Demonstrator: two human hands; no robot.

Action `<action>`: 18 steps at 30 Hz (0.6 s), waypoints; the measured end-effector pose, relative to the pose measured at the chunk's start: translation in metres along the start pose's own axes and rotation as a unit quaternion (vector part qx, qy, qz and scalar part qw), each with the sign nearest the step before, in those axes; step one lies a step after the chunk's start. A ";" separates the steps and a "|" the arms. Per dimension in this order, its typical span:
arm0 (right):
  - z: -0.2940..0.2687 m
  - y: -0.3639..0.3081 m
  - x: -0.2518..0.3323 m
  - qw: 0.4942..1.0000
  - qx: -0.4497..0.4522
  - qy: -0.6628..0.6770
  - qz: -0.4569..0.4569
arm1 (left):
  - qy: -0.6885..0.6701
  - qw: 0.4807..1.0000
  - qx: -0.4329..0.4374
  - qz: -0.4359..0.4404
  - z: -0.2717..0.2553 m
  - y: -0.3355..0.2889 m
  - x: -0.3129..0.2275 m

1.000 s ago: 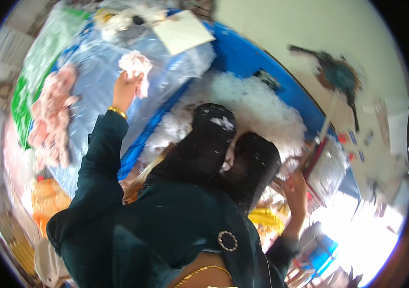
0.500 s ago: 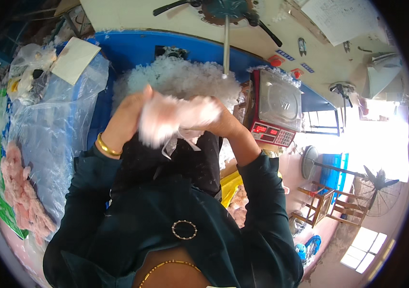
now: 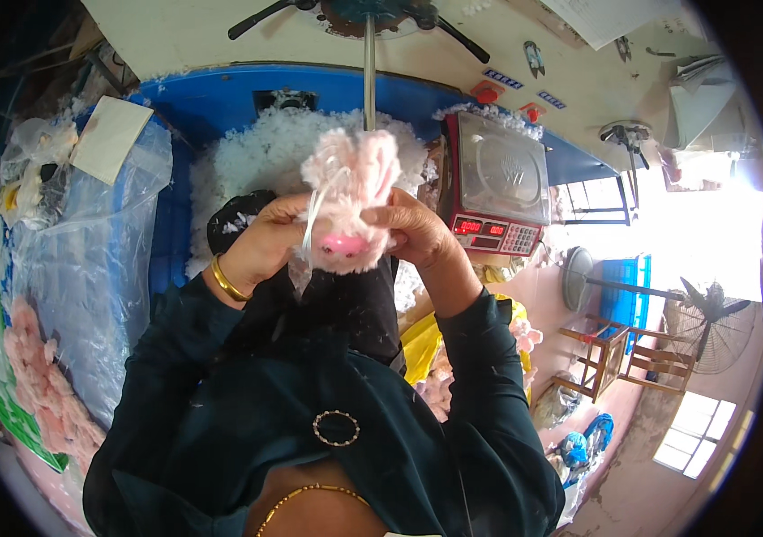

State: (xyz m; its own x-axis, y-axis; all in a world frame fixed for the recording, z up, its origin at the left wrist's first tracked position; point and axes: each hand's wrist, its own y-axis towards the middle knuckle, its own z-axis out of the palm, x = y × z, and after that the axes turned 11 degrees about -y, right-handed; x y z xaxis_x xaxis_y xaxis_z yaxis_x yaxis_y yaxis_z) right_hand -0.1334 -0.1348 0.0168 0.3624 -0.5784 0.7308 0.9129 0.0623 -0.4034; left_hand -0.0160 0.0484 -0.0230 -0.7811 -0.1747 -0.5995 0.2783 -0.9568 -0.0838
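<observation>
Between my two hands is a fluffy pale pink plush toy (image 3: 350, 210), its long ears pointing away from me and a shiny pink snout at the near end. My left hand (image 3: 265, 242) grips its left side, fingers partly hidden in the fur. On the other side my right hand (image 3: 413, 231) holds it with the thumb pressed on the fur. A thin white ribbon (image 3: 312, 219) hangs down the toy's left side. Just beyond the ears, a metal tube (image 3: 370, 80) reaches over a heap of white stuffing (image 3: 243, 166).
A red-framed digital scale (image 3: 500, 174) stands at the right. Clear plastic sheeting (image 3: 99, 259) and several pink plush pieces (image 3: 46, 367) lie at the left. Near my right elbow is a yellow bag (image 3: 422, 349) with pink plush in it. The blue bin edge (image 3: 193, 85) runs behind the stuffing.
The toy, blurred and stretched sideways between my hands before, now has its ears pointing away and its snout showing. My hands have turned it and now grip its sides.
</observation>
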 end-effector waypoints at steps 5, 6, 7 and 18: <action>0.012 -0.001 -0.003 0.976 -0.059 -0.211 -0.020 | 0.268 0.962 -0.013 -0.052 0.008 0.008 -0.019; 0.015 -0.003 0.002 0.968 -0.073 -0.237 -0.025 | 0.268 0.963 -0.006 -0.020 0.009 0.008 -0.020; 0.018 -0.004 0.005 0.960 -0.088 -0.263 -0.029 | 0.235 0.972 -0.008 -0.002 0.011 0.009 -0.020; 0.006 -0.010 0.014 0.876 -0.121 -0.420 -0.205 | 0.490 0.817 -0.019 0.305 0.012 0.029 -0.020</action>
State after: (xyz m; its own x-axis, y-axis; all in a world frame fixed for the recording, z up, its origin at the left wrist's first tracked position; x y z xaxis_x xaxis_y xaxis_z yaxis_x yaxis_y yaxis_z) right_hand -0.1369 -0.1387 0.0341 0.1162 0.2969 0.9478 0.9688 -0.2444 -0.0422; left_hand 0.0010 0.0212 -0.0039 0.3253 -0.3281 -0.8869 0.4811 -0.7500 0.4540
